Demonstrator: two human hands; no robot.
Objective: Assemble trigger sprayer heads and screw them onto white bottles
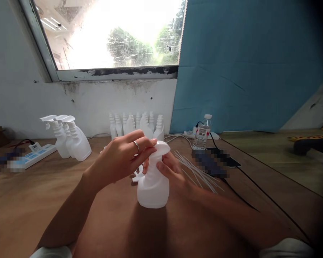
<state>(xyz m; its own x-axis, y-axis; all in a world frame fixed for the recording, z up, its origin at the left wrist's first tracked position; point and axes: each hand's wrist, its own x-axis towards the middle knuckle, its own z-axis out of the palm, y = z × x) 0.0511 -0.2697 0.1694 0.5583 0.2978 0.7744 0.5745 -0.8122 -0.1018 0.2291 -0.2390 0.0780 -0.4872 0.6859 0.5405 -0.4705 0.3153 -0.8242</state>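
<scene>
A white spray bottle [153,191] stands upright on the brown table in front of me, with a white spray head [161,147] on its neck. My left hand [126,152] has its fingers closed on the spray head from the left and above; a ring is on one finger. Wrapped round the bottle's neck from the right is my right hand [174,172], its thumb on the front. Behind my left hand, a white trigger piece [137,175] shows in part on the table.
Spray bottles with heads [79,143] stand at the left by a power strip [33,156]. Several headless bottles [130,123] line the wall. Thin white tubes [201,173], a water bottle [202,133], blurred dark items and cables lie to the right.
</scene>
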